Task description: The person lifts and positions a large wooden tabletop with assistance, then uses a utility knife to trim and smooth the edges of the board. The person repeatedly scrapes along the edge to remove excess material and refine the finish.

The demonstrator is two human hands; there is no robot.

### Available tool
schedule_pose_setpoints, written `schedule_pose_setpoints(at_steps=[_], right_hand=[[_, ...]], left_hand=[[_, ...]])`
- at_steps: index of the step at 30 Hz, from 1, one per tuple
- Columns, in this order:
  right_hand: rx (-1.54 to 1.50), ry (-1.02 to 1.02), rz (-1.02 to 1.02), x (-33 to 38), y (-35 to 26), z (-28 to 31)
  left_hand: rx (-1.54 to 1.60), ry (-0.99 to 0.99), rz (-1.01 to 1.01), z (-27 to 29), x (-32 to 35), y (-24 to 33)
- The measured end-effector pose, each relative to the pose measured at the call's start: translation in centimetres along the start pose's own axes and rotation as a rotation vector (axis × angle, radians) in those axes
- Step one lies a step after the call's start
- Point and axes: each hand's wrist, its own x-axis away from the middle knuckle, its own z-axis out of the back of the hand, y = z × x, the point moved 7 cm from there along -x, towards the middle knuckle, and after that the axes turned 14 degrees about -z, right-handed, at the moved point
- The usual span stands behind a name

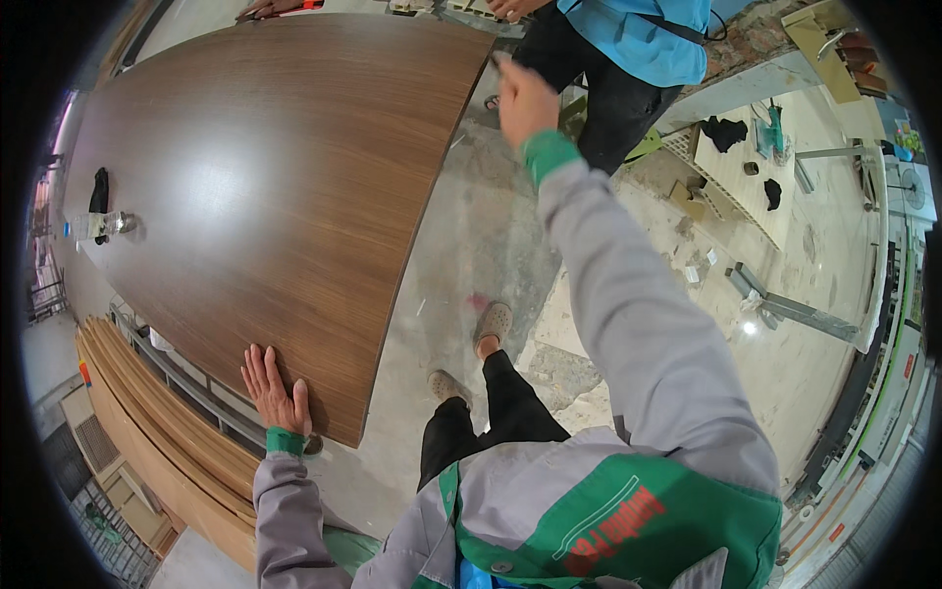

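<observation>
A large brown wood-grain panel (pixel 294 147) lies flat in front of me, reaching from the middle to the far left. My left hand (pixel 271 386) rests flat on its near left corner, fingers stretched out. Out at the panel's far right corner is my right hand (pixel 528 101), slightly blurred, its fingers curled. A small dark bit shows at its fingertips; I cannot make out whether it is held or is part of the panel's edge. On the panel's left side stand a see-through plastic bottle (pixel 103 226) and a black item (pixel 99 189).
A co-worker in a blue shirt (pixel 638 39) stands beyond my right hand. Stacked brown boards (pixel 167 422) lean at the left. To the right, a pale board (pixel 746 187) carries black cloths and a green tool (pixel 775 128). A metal bar (pixel 810 316) lies nearer.
</observation>
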Motion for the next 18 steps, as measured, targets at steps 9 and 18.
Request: schedule_pose_setpoints(at_steps=[9, 18], right_hand=[[0.093, -0.072, 0.081, 0.9, -3.7, -1.2], [-0.006, -0.664, -0.072, 38.6, -13.1, 0.8]], left_hand=[[0.034, -0.002, 0.017, 0.6, -0.3, 0.6], [0.046, 0.068, 0.035, 1.0, -0.1, 0.6]])
